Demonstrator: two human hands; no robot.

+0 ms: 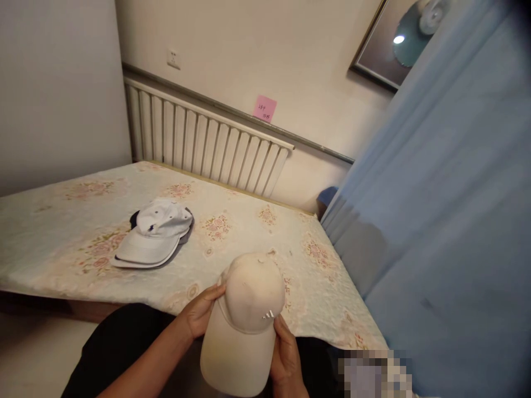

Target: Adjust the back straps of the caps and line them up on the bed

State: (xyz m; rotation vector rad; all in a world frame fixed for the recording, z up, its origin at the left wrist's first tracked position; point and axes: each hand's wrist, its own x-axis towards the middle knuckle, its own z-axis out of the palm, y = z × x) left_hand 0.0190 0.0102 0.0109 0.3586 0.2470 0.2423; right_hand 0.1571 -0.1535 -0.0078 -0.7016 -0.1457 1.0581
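A cream baseball cap (253, 293) with a small striped logo is held up in front of me, its brim pointing down toward my lap. My left hand (203, 309) grips the cap's left side, thumb on the outside and the other fingers hidden behind. On the opposite side my right hand (285, 351) holds the edge where crown and brim meet. To the left on the bed lies a stack of caps, topped by a white cap (155, 232) with a dark emblem; darker caps show beneath it.
The bed (249, 221) has a flowered cover. Behind it are a white radiator (207, 143), a pink note (264, 108) and a wall socket (173, 59). A blue curtain (448, 221) hangs at the right, near a framed picture (379, 50). A blurred patch covers the lower right.
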